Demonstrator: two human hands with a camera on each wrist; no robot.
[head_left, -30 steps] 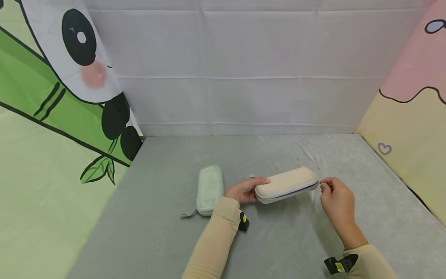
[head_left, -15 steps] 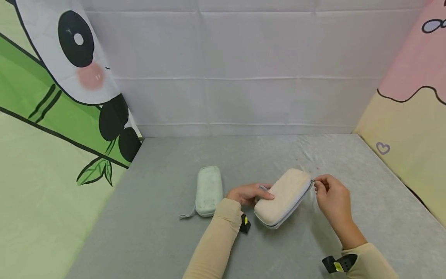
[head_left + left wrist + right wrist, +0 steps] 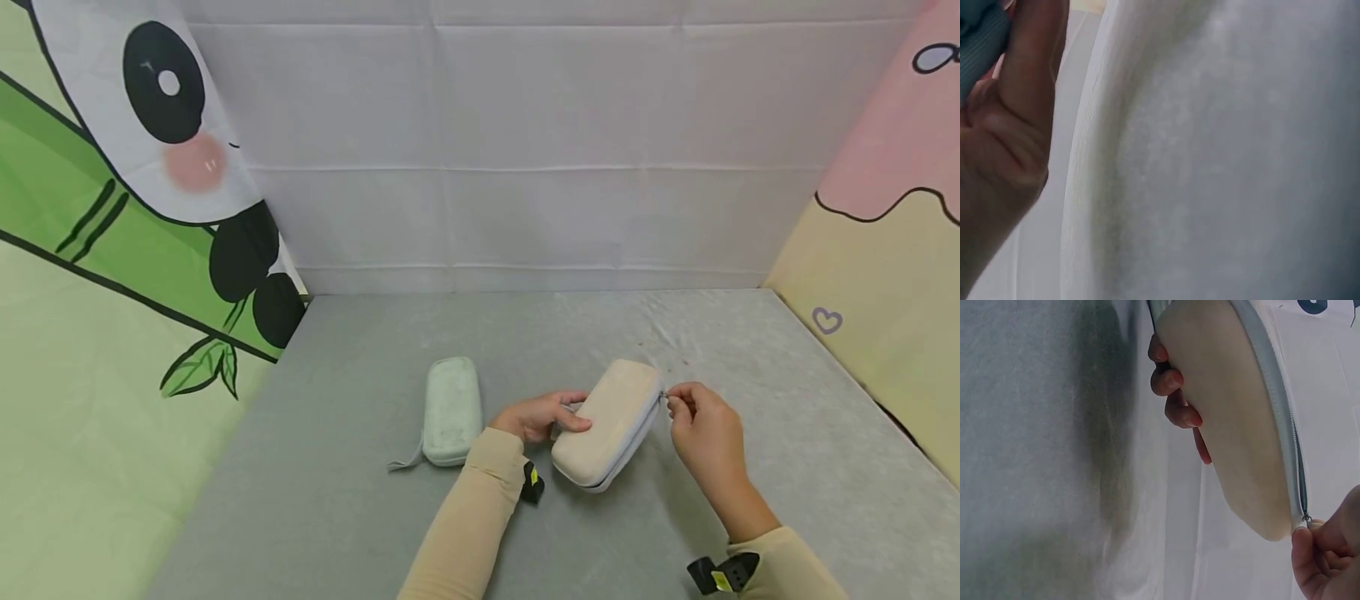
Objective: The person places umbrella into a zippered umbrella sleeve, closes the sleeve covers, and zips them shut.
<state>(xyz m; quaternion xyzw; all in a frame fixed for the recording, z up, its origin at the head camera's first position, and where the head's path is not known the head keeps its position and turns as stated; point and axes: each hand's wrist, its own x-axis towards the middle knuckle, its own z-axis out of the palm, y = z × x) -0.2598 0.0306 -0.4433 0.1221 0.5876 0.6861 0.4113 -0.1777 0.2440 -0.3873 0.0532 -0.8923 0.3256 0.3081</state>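
Note:
A cream pencil case with a pale grey zip band is held tilted above the table. My left hand grips its left side, thumb on top. In the right wrist view, the left hand's fingers curl round the underside of the case. My right hand pinches the zip pull at the far right corner; the small metal pull shows between thumb and finger in the right wrist view. The left wrist view has my left hand beside a ribbed blue-grey edge, mostly cut off.
A pale green case with a grey strap lies on the grey-covered table, just left of my left forearm. A white cloth backdrop rises behind the table, with printed cloths at both sides.
The cream case has swung from lying nearly crosswise to a steep slant, its near end coming toward me. My right hand has moved slightly left, still pinching the pull. The green case stays put.

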